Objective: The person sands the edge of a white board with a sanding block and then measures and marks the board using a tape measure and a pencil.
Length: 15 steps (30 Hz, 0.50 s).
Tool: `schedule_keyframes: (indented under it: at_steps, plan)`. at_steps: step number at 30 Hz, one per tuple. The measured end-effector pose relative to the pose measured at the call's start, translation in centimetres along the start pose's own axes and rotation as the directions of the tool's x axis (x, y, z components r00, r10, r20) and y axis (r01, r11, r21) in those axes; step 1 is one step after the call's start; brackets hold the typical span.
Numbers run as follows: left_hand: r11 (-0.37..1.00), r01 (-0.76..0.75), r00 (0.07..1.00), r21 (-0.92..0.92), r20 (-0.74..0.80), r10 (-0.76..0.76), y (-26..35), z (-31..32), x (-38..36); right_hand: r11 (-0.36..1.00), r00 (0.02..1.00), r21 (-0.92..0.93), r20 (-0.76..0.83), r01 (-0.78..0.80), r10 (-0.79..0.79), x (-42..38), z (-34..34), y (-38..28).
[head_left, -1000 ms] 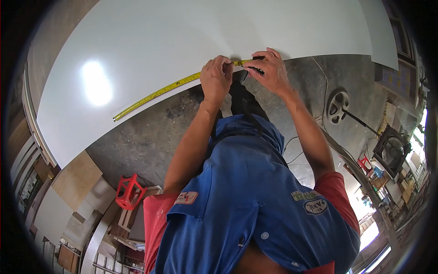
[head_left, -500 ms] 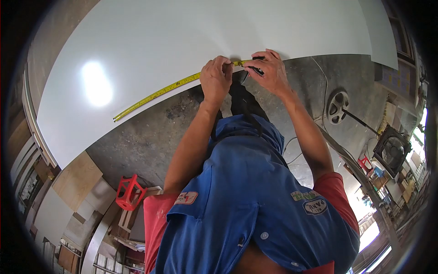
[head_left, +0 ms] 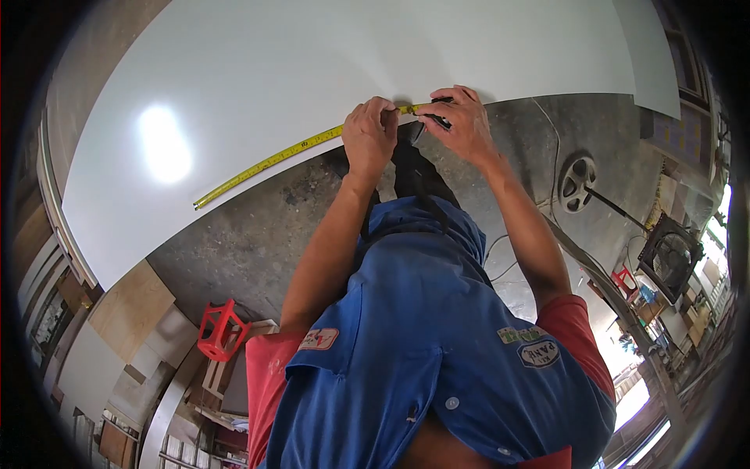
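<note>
A yellow tape measure (head_left: 269, 160) stretches along the near edge of a large white panel (head_left: 297, 62), its free end lying out to the left. My left hand (head_left: 369, 137) is closed, thumb and fingers pinching the yellow blade near the panel's edge. Just to the right, my right hand (head_left: 462, 129) is closed around something black at the other end of the blade, which looks like the tape's case. My fingers partly cover it. Both hands are at the panel's edge, a short gap apart, with a bit of blade showing between them.
A red plastic stool (head_left: 223, 330) stands on the concrete floor (head_left: 250, 250) at the lower left, near wooden boards (head_left: 133, 309). To the right are a round grey base (head_left: 577, 184) with a pole and a black fan (head_left: 670, 256). A cable (head_left: 556, 141) runs across the floor.
</note>
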<state>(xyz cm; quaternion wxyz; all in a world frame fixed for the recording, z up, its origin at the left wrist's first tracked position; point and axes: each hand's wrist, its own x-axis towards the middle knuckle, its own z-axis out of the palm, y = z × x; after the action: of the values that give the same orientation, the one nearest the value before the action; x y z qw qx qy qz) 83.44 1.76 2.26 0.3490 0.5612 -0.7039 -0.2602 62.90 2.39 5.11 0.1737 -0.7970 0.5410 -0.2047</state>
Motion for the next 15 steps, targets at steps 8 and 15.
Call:
schedule_keyframes:
  at_steps: [8, 15]
  plan:
    - [1.000, 0.019, 1.000, 0.003, 0.022, -0.020, 0.11, -0.04, 0.08, 1.000, 1.000, 0.000, -0.017, 0.012, -0.012, -0.02, -0.12, -0.19]
    - [1.000, 0.020, 1.000, -0.010, 0.016, -0.020, -0.04, -0.23, 0.00, 0.993, 0.999, 0.114, 0.041, -0.023, 0.018, 0.03, -0.62, 0.56]
